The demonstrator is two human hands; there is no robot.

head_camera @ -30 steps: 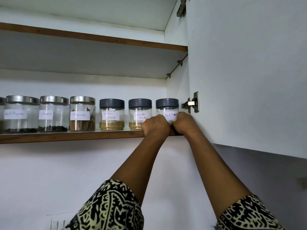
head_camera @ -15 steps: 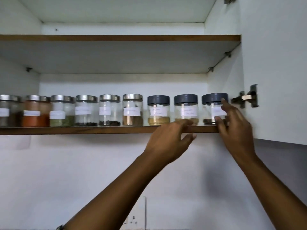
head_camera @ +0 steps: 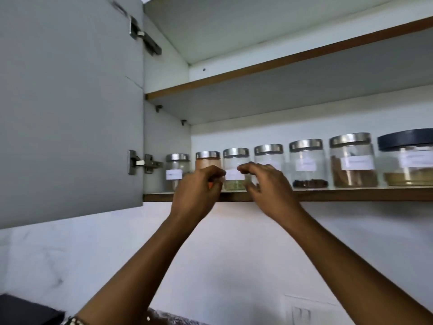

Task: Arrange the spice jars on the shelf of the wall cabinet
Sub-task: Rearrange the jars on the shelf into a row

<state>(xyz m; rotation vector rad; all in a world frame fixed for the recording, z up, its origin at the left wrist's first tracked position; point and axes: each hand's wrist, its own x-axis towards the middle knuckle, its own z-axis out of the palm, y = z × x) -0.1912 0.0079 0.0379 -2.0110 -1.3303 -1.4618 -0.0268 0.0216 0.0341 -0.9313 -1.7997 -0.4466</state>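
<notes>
A grey cabinet door (head_camera: 70, 109) stands open at the left, hung on two metal hinges (head_camera: 140, 161), and the cabinet's inside walls are pale. An upper shelf (head_camera: 281, 59) with a brown wooden edge runs across above. Below the cabinet a white wall (head_camera: 234, 242) carries a pale switch plate (head_camera: 304, 313) at the lower right, and something dark (head_camera: 25, 310) sits in the lower left corner.

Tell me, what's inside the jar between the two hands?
The jar between the hands shows a greenish spice at the bottom, clear glass above. Its white label is unreadable, and the left hand and right hand cover its edges.
</notes>
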